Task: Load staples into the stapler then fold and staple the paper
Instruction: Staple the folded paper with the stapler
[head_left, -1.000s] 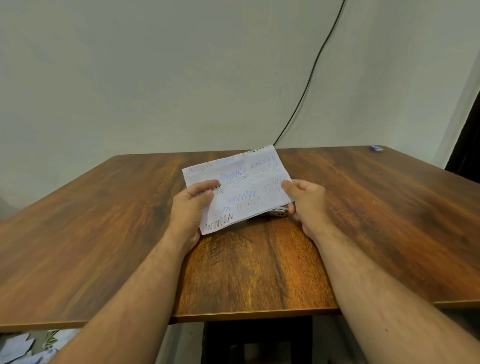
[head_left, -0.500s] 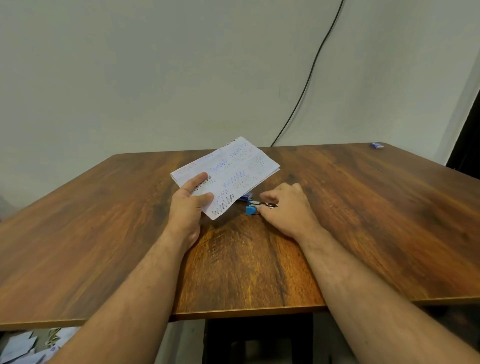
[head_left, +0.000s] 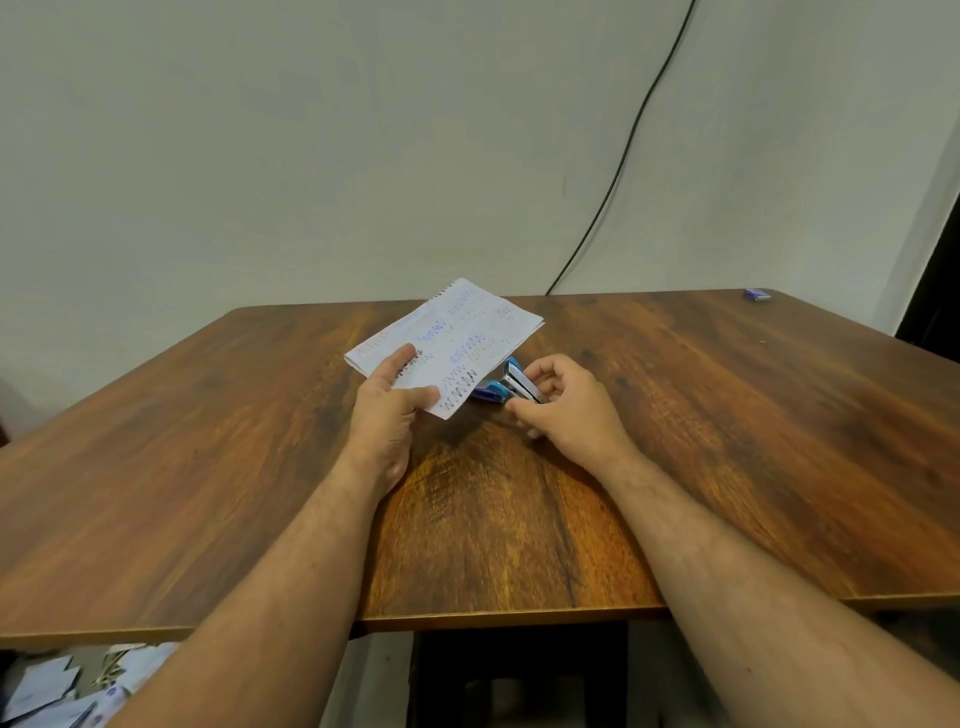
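Right hand (head_left: 566, 402) curls round the small blue stapler (head_left: 511, 385), fingers pinching its metal arm just off the table (head_left: 727, 415) — hard, stiff, light enough for one hand, best taken along its sides. Left hand (head_left: 389, 410) pinches the folded paper (head_left: 452, 340) at its near corner, thumb on top, sheet tilted up above the stapler. Thin and floppy, I'd say; hold it near the fold so the layers stay together.
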